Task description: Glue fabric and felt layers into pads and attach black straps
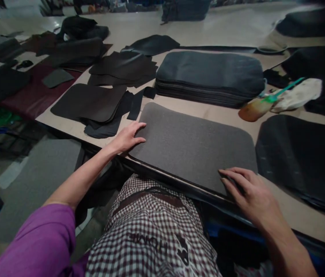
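Note:
A grey panel (pixel 191 142) with rounded corners lies flat at the table's front edge, before my body. My left hand (pixel 130 135) rests at its left end, thumb and fingers apart. Over the panel's front right corner is my right hand (pixel 244 186), its fingers loosely bent and apart, the tips at the grey surface. Neither hand is closed round anything. Just behind the panel stands a thick stack of black panels (pixel 210 73). Dark flat pieces (pixel 89 102) lie left of the grey panel, and a larger black piece (pixel 300 157) lies to its right.
A bottle with amber liquid (pixel 256 109) and a green nozzle lies by a crumpled white cloth (pixel 299 96) at the right. More dark pieces (pixel 123 67) are spread farther back. The table's front edge (pixel 162 173) runs close to my checked apron (pixel 153 231).

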{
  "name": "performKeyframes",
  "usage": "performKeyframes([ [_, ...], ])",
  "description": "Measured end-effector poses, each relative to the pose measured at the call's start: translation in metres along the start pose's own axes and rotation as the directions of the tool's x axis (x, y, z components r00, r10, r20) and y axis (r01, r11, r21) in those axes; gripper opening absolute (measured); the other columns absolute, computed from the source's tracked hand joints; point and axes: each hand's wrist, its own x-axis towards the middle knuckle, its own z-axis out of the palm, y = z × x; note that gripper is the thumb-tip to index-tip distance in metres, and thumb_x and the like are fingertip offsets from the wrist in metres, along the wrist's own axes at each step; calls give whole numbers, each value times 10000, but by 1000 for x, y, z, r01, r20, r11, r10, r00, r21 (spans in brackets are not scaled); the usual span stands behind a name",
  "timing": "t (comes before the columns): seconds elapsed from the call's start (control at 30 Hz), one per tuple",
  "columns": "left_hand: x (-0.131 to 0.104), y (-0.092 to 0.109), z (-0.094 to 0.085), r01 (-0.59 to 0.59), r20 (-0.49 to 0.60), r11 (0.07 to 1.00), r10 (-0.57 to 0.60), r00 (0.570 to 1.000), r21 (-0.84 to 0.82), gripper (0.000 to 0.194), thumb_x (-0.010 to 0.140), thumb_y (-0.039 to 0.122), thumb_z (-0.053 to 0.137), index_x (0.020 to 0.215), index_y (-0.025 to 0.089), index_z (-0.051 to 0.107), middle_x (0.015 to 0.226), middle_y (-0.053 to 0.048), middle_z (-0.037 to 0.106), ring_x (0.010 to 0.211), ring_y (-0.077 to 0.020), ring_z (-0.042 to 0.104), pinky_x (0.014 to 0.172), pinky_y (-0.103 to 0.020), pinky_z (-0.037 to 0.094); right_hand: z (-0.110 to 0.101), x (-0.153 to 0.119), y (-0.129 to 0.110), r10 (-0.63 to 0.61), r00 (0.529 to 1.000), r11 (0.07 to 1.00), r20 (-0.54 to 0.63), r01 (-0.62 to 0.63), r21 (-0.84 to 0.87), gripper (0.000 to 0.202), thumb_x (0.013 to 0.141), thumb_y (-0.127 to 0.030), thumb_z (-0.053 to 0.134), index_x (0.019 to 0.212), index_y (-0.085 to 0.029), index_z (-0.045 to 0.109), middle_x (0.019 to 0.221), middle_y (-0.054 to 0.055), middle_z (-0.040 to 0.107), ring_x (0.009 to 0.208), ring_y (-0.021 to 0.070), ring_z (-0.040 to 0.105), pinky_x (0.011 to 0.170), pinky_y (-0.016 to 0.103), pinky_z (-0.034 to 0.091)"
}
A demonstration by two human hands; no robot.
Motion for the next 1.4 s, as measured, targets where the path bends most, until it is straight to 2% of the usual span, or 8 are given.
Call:
performKeyframes([
  [0.43,-3,2,-11,-30,-16,1000,30,999,-1,609,853,263,835,1395,188,568,1285,-119,627,1205,-278,611,1048,-473,520,4,-2,9,-25,1000,1000,-4,25,-2,440,1039,-560,450,1250,-260,693,1199,136,660,1059,330,661,890,521,560],
  [0.67,-8,-3,2,8,4,999,-8,1000,45,626,866,271,813,1430,199,550,1348,-141,579,1294,-315,577,1122,-517,485,5,-2,8,-32,999,999,-18,32,9,385,1035,-517,477,1267,-298,691,1194,141,666,1073,338,667,916,531,549],
  [0.87,-20,4,4,60,-78,974,-44,996,218,550,906,350,771,1400,217,568,1605,-200,372,1456,-386,427,1164,-623,416,6,-2,9,-54,998,999,-29,54,-5,385,1054,-505,459,1271,-273,678,1203,123,656,1059,318,656,906,505,552],
  [1.03,-18,47,14,172,-167,893,-110,980,416,574,979,288,651,1498,143,452,1704,-276,187,1572,-446,223,1192,-681,318,8,-3,9,-67,997,997,-35,66,-40,406,1066,-504,435,1271,-253,680,1220,115,652,1020,296,654,866,472,565],
  [1.17,3,111,56,-126,2,943,132,991,308,582,1065,422,472,1562,134,378,1704,-247,236,1604,-355,201,1249,-581,291,8,-4,9,-64,997,997,-38,63,-39,384,1061,-486,450,1268,-260,683,1219,112,660,1023,302,659,859,472,567],
  [1.27,29,148,96,-356,194,921,325,926,157,745,1039,627,421,1606,151,334,1711,-207,252,1613,-294,195,1260,-524,298,8,-5,10,-67,997,997,-37,65,-34,378,1056,-482,458,1276,-269,680,1220,113,664,1028,310,662,855,478,569],
  [1.33,46,153,112,-392,259,908,346,902,151,816,1011,694,419,1613,150,341,1711,-193,260,1610,-288,203,1265,-529,281,9,-4,10,-68,997,997,-37,67,-31,374,1054,-475,465,1288,-273,675,1225,113,663,1032,315,661,857,485,570],
  [1.4,53,142,114,-366,271,908,306,912,205,848,992,731,418,1611,155,360,1706,-193,271,1603,-305,225,1270,-548,253,8,-3,7,-53,998,998,-40,52,-28,356,1053,-458,477,1289,-276,674,1222,113,664,1035,315,656,864,490,571],
])
